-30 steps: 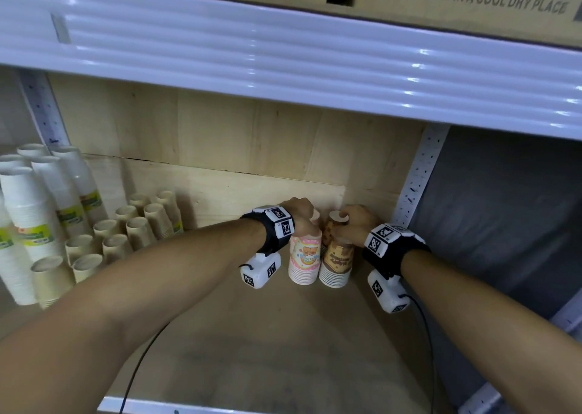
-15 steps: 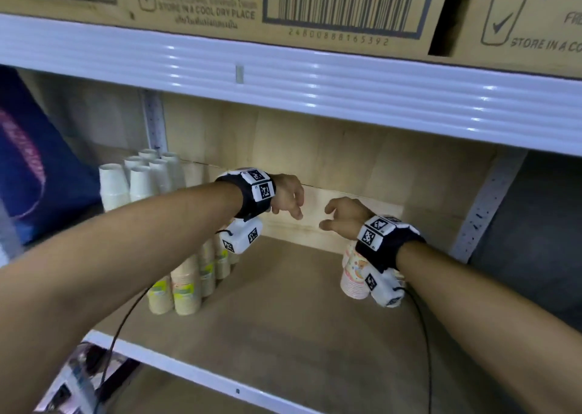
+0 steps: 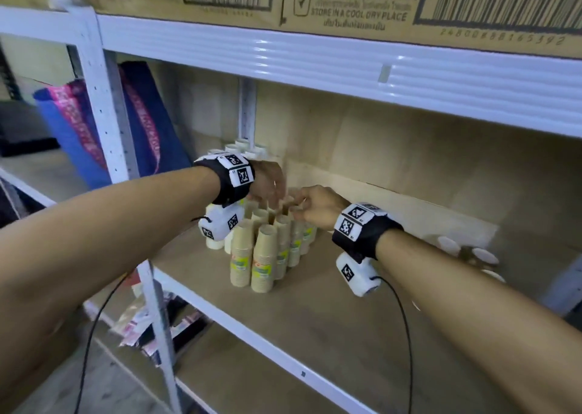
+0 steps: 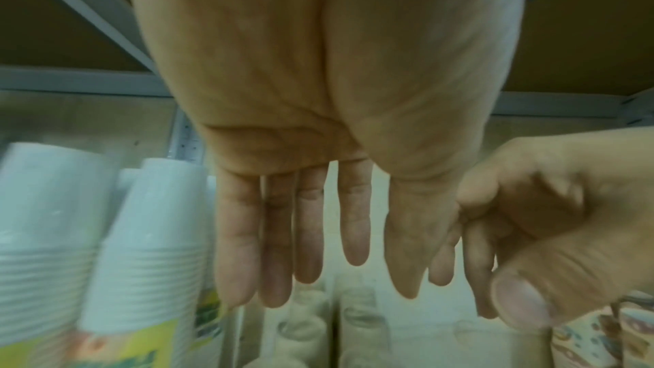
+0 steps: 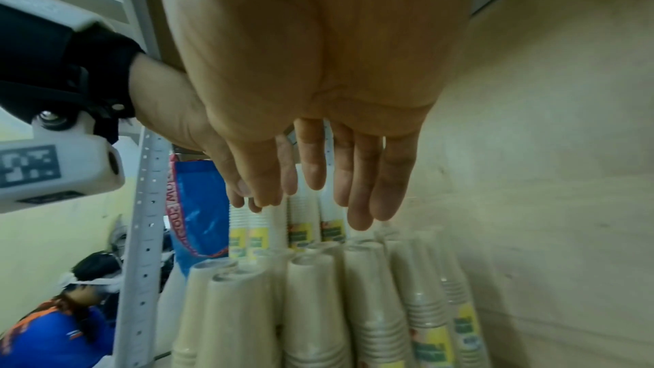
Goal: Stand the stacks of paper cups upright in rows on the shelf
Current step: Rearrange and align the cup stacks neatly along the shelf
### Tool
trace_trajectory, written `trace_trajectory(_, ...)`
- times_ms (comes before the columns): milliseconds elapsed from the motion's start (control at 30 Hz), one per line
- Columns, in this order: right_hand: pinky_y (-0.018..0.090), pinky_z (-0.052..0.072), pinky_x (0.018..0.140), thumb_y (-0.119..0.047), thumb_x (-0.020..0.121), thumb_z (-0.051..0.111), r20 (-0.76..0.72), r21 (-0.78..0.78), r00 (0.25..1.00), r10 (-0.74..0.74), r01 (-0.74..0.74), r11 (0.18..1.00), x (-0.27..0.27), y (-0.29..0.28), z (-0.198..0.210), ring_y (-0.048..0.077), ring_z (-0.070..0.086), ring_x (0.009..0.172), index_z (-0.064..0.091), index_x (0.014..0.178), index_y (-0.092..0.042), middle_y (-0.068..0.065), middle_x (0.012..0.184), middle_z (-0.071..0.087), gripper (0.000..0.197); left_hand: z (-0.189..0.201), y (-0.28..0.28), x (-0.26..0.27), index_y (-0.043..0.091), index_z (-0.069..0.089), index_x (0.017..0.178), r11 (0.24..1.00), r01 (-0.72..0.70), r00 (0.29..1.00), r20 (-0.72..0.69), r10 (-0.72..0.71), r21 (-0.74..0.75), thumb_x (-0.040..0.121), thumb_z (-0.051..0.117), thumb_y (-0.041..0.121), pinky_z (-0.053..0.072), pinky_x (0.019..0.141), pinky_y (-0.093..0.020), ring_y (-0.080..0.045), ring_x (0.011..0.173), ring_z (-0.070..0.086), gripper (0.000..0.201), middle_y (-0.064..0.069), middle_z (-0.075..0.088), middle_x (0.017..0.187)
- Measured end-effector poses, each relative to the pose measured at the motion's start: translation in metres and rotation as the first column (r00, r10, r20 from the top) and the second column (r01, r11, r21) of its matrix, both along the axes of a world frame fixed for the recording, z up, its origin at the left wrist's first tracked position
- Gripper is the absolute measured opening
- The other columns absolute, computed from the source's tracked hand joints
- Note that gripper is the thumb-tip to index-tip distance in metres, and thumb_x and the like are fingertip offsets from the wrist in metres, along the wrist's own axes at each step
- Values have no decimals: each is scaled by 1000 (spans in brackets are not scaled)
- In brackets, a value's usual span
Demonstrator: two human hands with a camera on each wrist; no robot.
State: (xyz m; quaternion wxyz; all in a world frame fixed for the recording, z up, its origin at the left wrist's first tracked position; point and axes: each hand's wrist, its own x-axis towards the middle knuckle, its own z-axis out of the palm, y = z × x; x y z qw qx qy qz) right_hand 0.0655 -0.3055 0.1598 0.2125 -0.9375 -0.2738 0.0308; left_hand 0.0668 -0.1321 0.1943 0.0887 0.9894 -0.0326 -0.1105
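Several upright stacks of tan paper cups (image 3: 263, 256) stand in rows at the left of the wooden shelf (image 3: 346, 319). Taller white cup stacks (image 3: 214, 242) stand behind and left of them. My left hand (image 3: 274, 199) and right hand (image 3: 297, 207) hover close together just over the tan stacks' tops, palms down. In the left wrist view the left hand (image 4: 318, 234) hangs with straight fingers and holds nothing. In the right wrist view the right hand (image 5: 318, 178) is likewise empty above the tan stacks (image 5: 311, 304). Patterned cup stacks (image 3: 482, 256) stand blurred at the far right.
A white upper shelf beam (image 3: 315, 57) carrying cardboard boxes (image 3: 346, 0) runs low overhead. A white perforated post (image 3: 104, 114) stands at the left, with a blue bag (image 3: 148, 120) beyond it. A person in blue (image 5: 53, 326) is beyond the post. Bare board lies between the tan and patterned stacks.
Both hands let go of the two patterned stacks at the right and swept left along the shelf. They now hover over the tan stacks. The head view panned left with them.
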Motion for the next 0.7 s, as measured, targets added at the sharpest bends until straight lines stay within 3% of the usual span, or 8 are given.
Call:
trace_trajectory(67,21,39,75,-34,81,73,-9,3,1000,29,-29,1000,-5,17,-3,18,61,100,67,114,-21,0,106,64,35,-5,13,-6,13,69,95,1000,-3,999,-40,4,31,84,73,19,49,57,-24,-20,69,58,13,-5,67,86)
trace_trajectory(133,21,40,74,-35,80,75,-25,4,998,59,-59,998,-10,32,-6,17,60,96,67,114,-19,1,105,64,38,-10,24,-12,9,71,108,998,-8,997,-70,12,61,84,71,21,50,58,-26,-22,71,57,26,-11,67,89)
trace_trajectory(267,20,43,58,-26,77,75,-48,-17,997,65,-66,998,-16,50,-12,17,61,86,67,108,-17,0,93,64,32,-20,37,-21,16,70,107,997,-70,995,-72,71,19,76,78,20,57,70,-32,-22,75,61,33,-11,68,93)
trace_trajectory(367,27,51,71,-24,78,71,-28,-55,997,68,-69,996,-22,59,-15,25,66,92,69,106,-10,8,98,69,31,-28,41,-25,18,68,111,995,-96,992,-87,95,-10,72,79,20,58,78,-35,-24,82,66,40,-6,69,96)
trace_trajectory(467,30,52,77,-25,81,72,-40,-103,994,98,-102,989,-24,64,-17,23,65,94,68,101,-12,7,99,69,25,-36,43,-28,18,65,120,996,-86,991,-101,83,-24,78,77,23,60,83,-40,-28,96,69,45,-6,68,102)
trace_trajectory(567,31,54,77,-27,78,74,-44,-142,994,98,-103,984,-22,68,-22,24,65,93,64,91,-19,7,99,70,19,-43,41,-30,18,61,124,998,-62,992,-115,60,-19,80,77,25,59,85,-43,-31,99,68,47,-12,67,109)
trace_trajectory(700,26,46,63,-23,77,75,-49,-182,995,88,-96,979,-22,70,-30,23,65,88,69,94,-9,7,91,67,23,-52,40,-32,20,60,125,996,-69,989,-132,62,-53,81,77,20,60,83,-41,-29,96,69,48,-13,67,110)
